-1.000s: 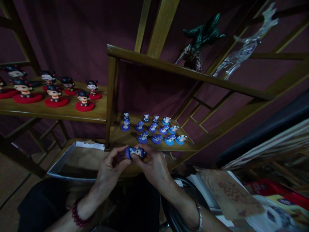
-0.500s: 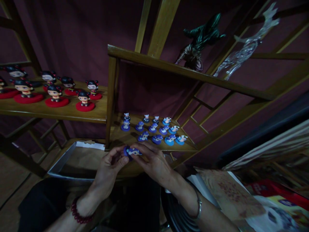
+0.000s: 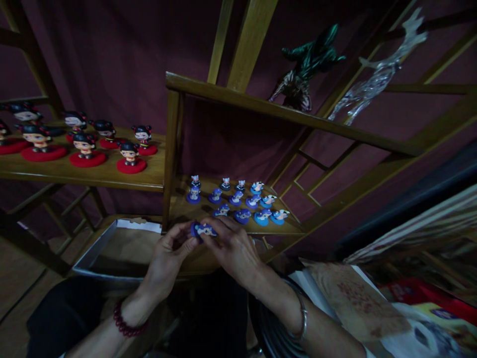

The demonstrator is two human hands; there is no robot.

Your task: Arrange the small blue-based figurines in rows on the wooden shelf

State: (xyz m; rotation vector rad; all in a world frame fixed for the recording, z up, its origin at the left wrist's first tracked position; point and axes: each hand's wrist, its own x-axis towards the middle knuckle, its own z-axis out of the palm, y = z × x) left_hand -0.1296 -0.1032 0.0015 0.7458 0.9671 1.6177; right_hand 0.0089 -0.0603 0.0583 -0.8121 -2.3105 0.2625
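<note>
The one view comes from a camera worn on the person's head, facing forward and steeply down over the dark-clad lap (image 3: 67, 313) towards a wooden shelf unit (image 3: 261, 106). The left hand (image 3: 166, 261) and right hand (image 3: 234, 253) reach in from the bottom edge and meet near the middle, closer to the lens than the low shelf board (image 3: 182, 211) just beyond them, whose top surface shows. The wide frame takes in red-based figurines (image 3: 85, 149) at left, a clear deer figure (image 3: 383, 74) at upper right and papers (image 3: 357, 293) at lower right.
</note>
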